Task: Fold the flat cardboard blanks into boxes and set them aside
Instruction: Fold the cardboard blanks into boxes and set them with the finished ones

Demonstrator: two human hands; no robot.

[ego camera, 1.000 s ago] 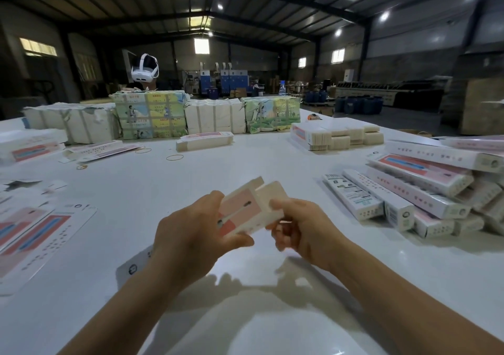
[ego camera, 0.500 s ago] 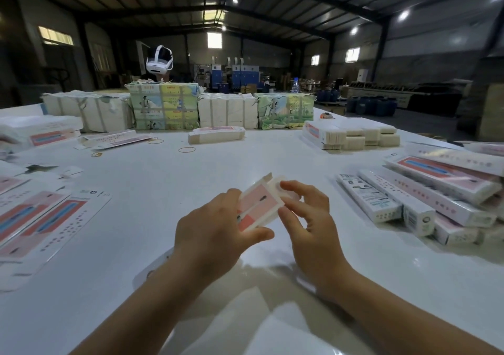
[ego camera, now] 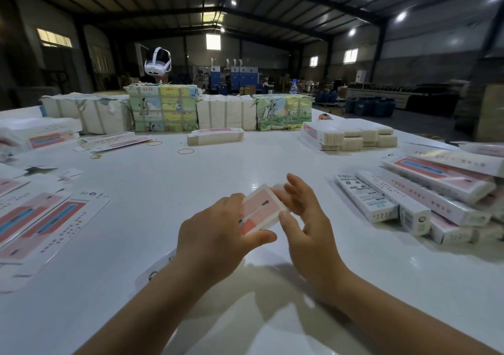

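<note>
Since a moment ago, the right hand is loosening, its straightened fingers pressing the end flap of the cardboard box. Left hand is gripping the box from its left, thumb underneath, above the white table.

Your left hand covers the near end of the box you hold, so you cannot see how far its flaps are closed, and its far end is blurred behind the fingers of your right hand. The flat blanks at your left and the folded boxes at your right run off the picture's edges, their print too small to read.
</note>
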